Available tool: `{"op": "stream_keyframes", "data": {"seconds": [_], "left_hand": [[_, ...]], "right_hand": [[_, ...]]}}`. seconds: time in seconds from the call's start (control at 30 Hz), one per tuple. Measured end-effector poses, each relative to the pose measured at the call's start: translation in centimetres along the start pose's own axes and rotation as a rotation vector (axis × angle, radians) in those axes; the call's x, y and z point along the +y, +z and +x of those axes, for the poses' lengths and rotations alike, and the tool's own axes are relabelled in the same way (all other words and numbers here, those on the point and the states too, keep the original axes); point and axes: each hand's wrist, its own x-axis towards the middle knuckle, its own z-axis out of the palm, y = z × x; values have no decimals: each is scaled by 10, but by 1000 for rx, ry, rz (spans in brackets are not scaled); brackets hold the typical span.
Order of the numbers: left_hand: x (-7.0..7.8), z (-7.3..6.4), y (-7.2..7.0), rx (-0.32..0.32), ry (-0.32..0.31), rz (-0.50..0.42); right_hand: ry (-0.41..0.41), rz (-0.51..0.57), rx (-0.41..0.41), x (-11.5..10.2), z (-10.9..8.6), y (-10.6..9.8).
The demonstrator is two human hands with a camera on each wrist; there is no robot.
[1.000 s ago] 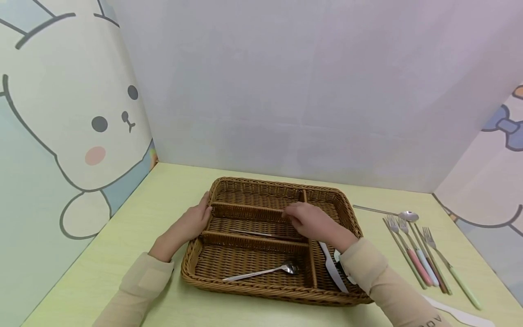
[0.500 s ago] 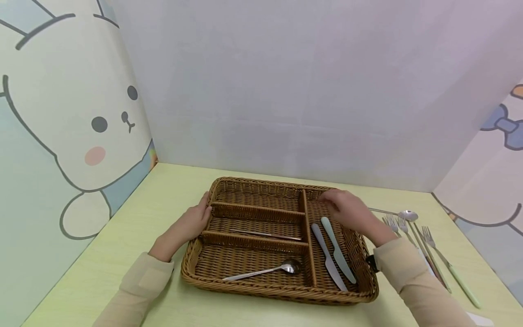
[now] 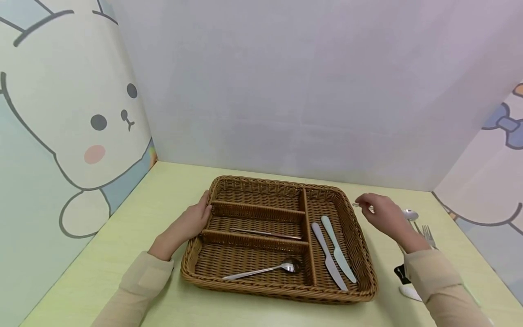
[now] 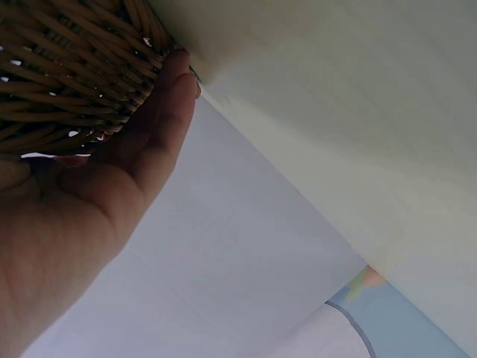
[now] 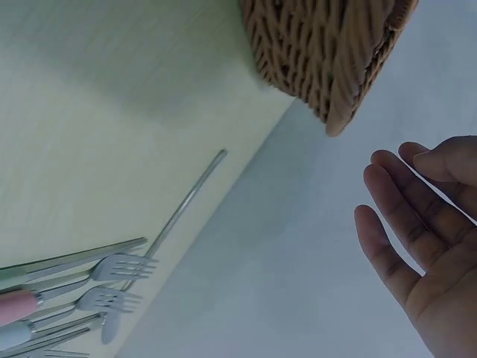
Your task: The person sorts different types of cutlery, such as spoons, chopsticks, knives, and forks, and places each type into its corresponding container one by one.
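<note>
A brown wicker cutlery basket (image 3: 261, 293) with dividers sits on the table. My left hand (image 3: 189, 222) holds its left side, fingers (image 4: 168, 123) along the outer wall and thumb at the rim. In the basket, a spoon (image 3: 261, 271) lies in the front compartment and a thin metal stick (image 3: 265, 234) in the middle one. A lilac knife (image 3: 328, 256) and a mint knife (image 3: 338, 249) lie in the right compartment. My right hand (image 3: 386, 218) is right of the basket with nothing in it, fingers loosely bent, over the handle end of a long spoon (image 5: 186, 201).
Forks and chopsticks lie right of the basket, partly behind my right arm in the head view. In the right wrist view a pink-handled fork (image 5: 19, 304) and a pale blue-handled fork (image 5: 16, 333) show beside a chopstick (image 5: 82, 257). A pale wall (image 3: 286, 91) stands behind the table.
My right hand has moved right, from over the basket's middle divider, across the right compartment, to outside the basket near the spoon. My left hand has stayed on the basket's left side.
</note>
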Motion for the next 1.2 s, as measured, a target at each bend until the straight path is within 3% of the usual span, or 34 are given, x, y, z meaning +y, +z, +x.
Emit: {"op": "stream_keyframes", "data": {"seconds": [0.27, 0.63, 0.9, 1.2], "left_hand": [[1, 1, -1, -1, -6, -4], [-1, 0, 1, 5, 5, 9], [0, 0, 0, 6, -3, 18], [0, 0, 0, 16, 8, 21]], "right_hand": [[78, -10, -19, 30, -24, 4], [209, -13, -177, 61, -53, 12], [325, -46, -313, 75, -63, 14], [319, -41, -279, 78, -70, 21]]}}
